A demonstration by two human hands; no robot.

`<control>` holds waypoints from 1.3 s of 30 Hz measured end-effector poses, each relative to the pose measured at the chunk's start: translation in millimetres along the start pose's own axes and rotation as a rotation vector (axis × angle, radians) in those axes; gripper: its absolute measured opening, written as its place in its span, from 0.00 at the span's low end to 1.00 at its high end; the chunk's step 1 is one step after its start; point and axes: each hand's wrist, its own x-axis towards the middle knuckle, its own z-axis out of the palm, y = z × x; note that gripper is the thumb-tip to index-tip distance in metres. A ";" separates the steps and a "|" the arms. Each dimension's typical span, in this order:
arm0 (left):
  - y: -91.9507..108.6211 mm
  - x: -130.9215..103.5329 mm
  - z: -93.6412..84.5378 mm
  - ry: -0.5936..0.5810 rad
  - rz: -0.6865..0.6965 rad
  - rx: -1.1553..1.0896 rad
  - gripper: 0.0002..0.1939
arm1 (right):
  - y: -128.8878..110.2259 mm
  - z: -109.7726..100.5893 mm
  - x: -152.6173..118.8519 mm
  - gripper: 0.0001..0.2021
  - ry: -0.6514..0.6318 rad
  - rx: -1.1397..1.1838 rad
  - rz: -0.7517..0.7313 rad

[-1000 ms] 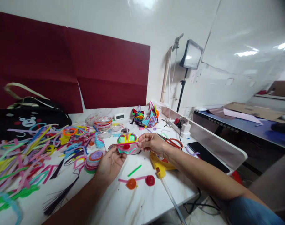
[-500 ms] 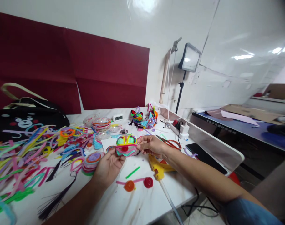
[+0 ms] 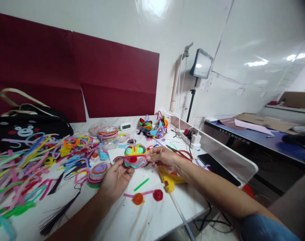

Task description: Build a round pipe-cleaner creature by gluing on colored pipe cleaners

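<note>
A colourful pipe-cleaner mask-like face (image 3: pixel 135 151) with green eyes, a red nose and yellow strips is held up over the white table. My left hand (image 3: pixel 118 177) grips its lower left side, thumb and fingers closed. At its right edge my right hand (image 3: pixel 161 156) pinches, fingertips on a pink pipe cleaner that runs across the face. Below lie a short green pipe-cleaner piece (image 3: pixel 141 184), an orange coil (image 3: pixel 138 198) and a red coil (image 3: pixel 157 195) beside a pink strip. A yellow glue gun (image 3: pixel 170 182) with a glue stick rests under my right forearm.
Loose pipe cleaners (image 3: pixel 24 170) heap on the left, with a dark tassel (image 3: pixel 60 214) in front. Orange-handled scissors (image 3: pixel 183 154), a black phone (image 3: pixel 219 169) and a power strip (image 3: pixel 192 140) lie to the right. Finished colourful pieces (image 3: pixel 154 127) stand at the back beside a small digital clock (image 3: pixel 125 127).
Both hands keep their hold on the face with hardly any motion. The whole view has shifted very slightly.
</note>
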 end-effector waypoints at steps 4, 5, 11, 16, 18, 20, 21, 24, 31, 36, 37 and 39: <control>-0.8 -0.7 -0.7 -0.007 0.003 -0.006 0.15 | 0.4 1.6 -2.2 0.18 0.001 0.015 -0.001; -0.9 -0.7 -0.9 -0.013 0.004 -0.004 0.15 | 0.6 1.9 -2.7 0.18 0.002 0.019 -0.003; -1.2 -1.8 0.3 -0.055 -0.008 0.009 0.15 | 2.2 2.4 -6.8 0.19 -0.021 0.032 -0.014; -1.2 -5.5 3.0 -0.057 -0.020 0.012 0.15 | 2.5 4.2 -10.9 0.20 -0.033 0.040 -0.026; -1.1 -6.6 3.8 -0.061 -0.014 0.005 0.15 | 1.8 5.3 -12.5 0.20 -0.042 0.044 -0.034; -1.1 -7.3 4.2 -0.058 -0.010 -0.005 0.15 | 1.4 6.1 -14.0 0.19 -0.055 0.048 -0.044; -1.0 -7.6 4.3 -0.055 -0.014 -0.008 0.15 | 1.5 6.4 -14.6 0.19 -0.062 0.051 -0.050; -0.6 -8.3 4.5 -0.050 -0.026 -0.012 0.15 | 2.9 7.2 -16.0 0.20 -0.071 0.064 -0.073; 2.0 -13.5 9.3 -0.048 -0.034 -0.015 0.15 | 5.9 10.9 -19.1 0.19 -0.082 0.102 -0.170; 4.9 -17.5 11.8 -0.064 -0.063 -0.026 0.15 | 3.6 13.8 -22.7 0.18 -0.116 0.128 -0.214; 5.4 -17.9 11.8 -0.069 -0.070 -0.029 0.14 | 3.0 14.2 -23.4 0.18 -0.121 0.134 -0.216; 6.4 -18.2 11.2 -0.082 -0.082 -0.039 0.13 | 1.7 14.3 -24.7 0.18 -0.134 0.140 -0.216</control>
